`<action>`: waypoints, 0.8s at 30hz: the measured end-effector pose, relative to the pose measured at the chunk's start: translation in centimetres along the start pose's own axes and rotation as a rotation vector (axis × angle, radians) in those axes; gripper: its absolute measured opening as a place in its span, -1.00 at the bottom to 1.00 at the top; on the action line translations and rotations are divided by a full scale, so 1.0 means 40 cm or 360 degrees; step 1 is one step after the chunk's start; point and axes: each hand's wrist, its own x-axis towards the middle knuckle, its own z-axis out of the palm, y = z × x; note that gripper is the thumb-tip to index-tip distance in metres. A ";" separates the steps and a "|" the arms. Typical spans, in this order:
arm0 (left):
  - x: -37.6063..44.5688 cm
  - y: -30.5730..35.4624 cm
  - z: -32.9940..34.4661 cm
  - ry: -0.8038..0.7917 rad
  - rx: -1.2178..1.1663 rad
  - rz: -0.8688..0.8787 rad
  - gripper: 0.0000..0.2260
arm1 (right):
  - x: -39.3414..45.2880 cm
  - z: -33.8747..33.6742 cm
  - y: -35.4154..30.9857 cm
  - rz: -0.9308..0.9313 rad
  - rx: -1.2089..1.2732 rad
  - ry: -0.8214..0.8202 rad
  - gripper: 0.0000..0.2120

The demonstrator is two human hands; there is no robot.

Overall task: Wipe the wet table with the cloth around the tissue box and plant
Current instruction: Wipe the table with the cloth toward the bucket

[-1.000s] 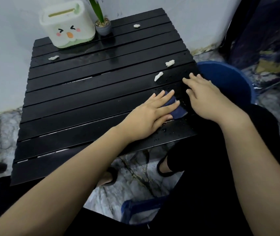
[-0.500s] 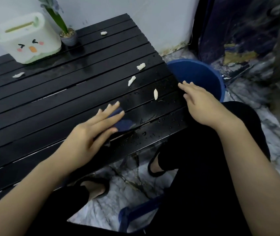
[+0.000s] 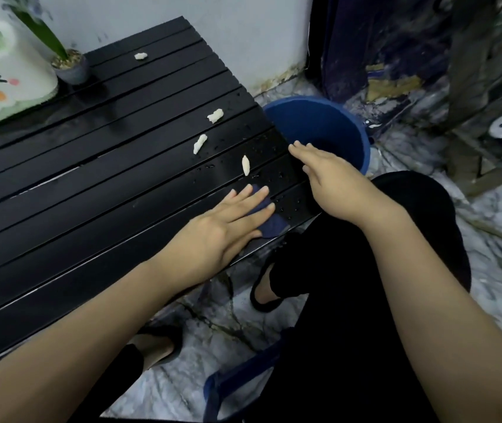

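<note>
Cloth [image 3: 269,222]: dark blue, mostly hidden under the left hand; only a corner and a strip between the fingers show, at the table's near right corner.
Tissue box [image 3: 5,83]: white with a cartoon face, cut off by the left edge of the picture; blurred.
Plant [image 3: 71,64]: small grey pot just beside the tissue box at the far left of the table; the leaf runs out of the top of the picture.
Table [image 3: 91,184]: black slats, its left part cut off by the picture edge; water droplets show only near the right end, and wetness elsewhere cannot be judged on the dark surface.
Left hand [image 3: 228,221]: palm down on the cloth, fingers straight and slightly spread, pressing it flat against the slats; thumb hidden beneath the hand.
Right hand [image 3: 332,175]: flat along the table's right edge, fingers straight and held together, fingertips on the wet slats; it holds nothing. Whether the palm touches the table cannot be told.
White scraps [image 3: 245,164]: small pale pieces scattered on the slats, one just beyond the left fingertips, others further back; what they are made of is unclear.
Bucket [image 3: 347,117]: blue, on the floor just beside the table's right end, partly hidden by the right hand; contents not visible.
Floor [image 3: 219,328]: marbled, seen between the person's legs in black clothing.
</note>
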 end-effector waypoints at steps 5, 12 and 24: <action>0.083 0.011 0.020 0.0053 -0.0131 -0.0045 -0.62 | -0.028 0.000 0.009 0.0154 0.0342 0.0006 -0.55; -0.039 0.002 -0.085 0.0442 -0.0367 -0.0440 -0.60 | -0.109 0.032 0.009 0.0246 0.0627 0.0001 -0.49; -0.035 -0.035 -0.028 0.0028 -0.0112 -0.0075 -0.59 | -0.165 0.043 0.039 0.0255 0.0829 -0.0193 -0.32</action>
